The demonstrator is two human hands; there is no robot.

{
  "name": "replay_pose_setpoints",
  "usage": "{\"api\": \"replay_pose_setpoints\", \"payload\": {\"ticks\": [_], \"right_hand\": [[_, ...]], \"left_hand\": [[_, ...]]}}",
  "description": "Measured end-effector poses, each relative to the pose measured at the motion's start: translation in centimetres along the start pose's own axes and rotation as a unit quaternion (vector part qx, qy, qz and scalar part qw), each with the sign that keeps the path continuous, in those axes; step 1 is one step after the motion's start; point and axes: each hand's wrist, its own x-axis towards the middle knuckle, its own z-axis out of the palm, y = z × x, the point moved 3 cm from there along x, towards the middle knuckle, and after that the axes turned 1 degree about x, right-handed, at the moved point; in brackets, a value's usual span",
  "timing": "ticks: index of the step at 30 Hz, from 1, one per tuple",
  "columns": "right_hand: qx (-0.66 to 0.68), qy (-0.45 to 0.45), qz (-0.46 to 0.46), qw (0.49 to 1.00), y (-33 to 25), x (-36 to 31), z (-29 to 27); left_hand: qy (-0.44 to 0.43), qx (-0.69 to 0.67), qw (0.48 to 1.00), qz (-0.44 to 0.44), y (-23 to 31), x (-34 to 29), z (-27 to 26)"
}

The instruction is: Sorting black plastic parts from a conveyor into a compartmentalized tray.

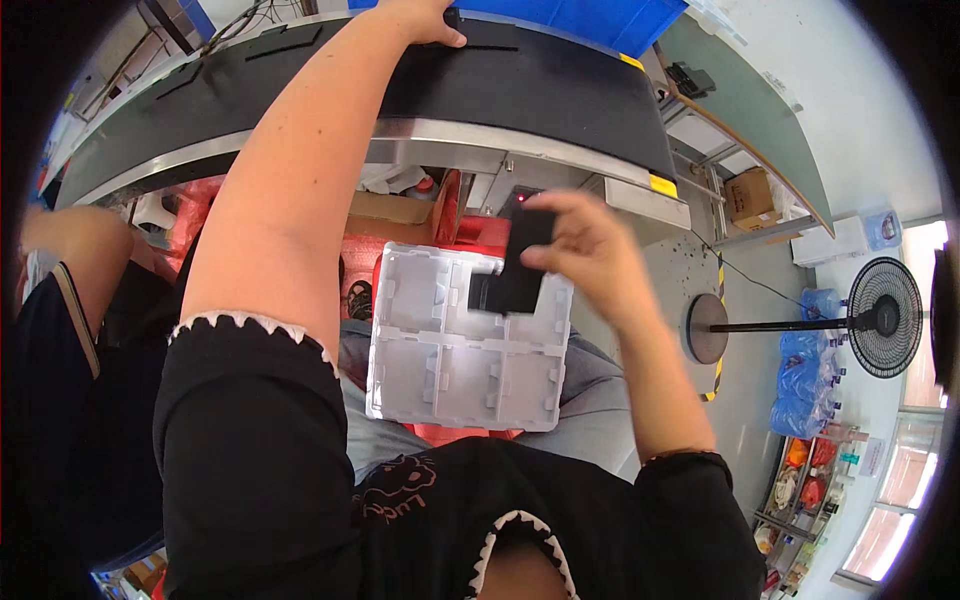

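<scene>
My right hand [590,255], slightly blurred, pinches a flat black rectangular piece [528,235] between thumb and fingers above a clear plastic tray [405,350]. The tray is divided into several compartments and rests over my lap. Below the held piece, more black shape [500,293] covers an upper right compartment; whether it is a separate piece I cannot tell. My left arm stretches across the black conveyor belt [560,95]. At its far side my left hand [425,22] is closed round a small dark thing, partly cut off by the picture's upper edge.
Thin dark flat pieces [285,45] lie along the belt. A blue bin [600,22] stands beyond it. Another person's arm and knee [80,245] are close on my left. A cardboard box [390,215] sits under the conveyor. To the right stands a black fan [885,317].
</scene>
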Motion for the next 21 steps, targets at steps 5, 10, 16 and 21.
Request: {"api": "replay_pose_setpoints", "payload": {"ticks": [5,10,16,21], "right_hand": [[0.071,-0.023,0.111,0.991,14.3,-0.4,5.0],[-0.344,0.091,-0.046,0.934,19.0,-1.3,5.4],[-0.395,0.089,-0.093,0.91,16.1,-4.4,7.5],[-0.493,-0.034,-0.133,0.859,18.1,-7.5,10.9]], "left_hand": [[0.139,-0.011,0.986,0.093,2.5,-2.7,-1.6],[0.091,-0.112,0.975,-0.167,4.6,-4.7,-1.9],[0.285,-0.451,0.793,-0.296,8.7,-20.3,0.5],[0.262,-0.556,0.684,-0.394,9.8,-28.3,13.1]]}}
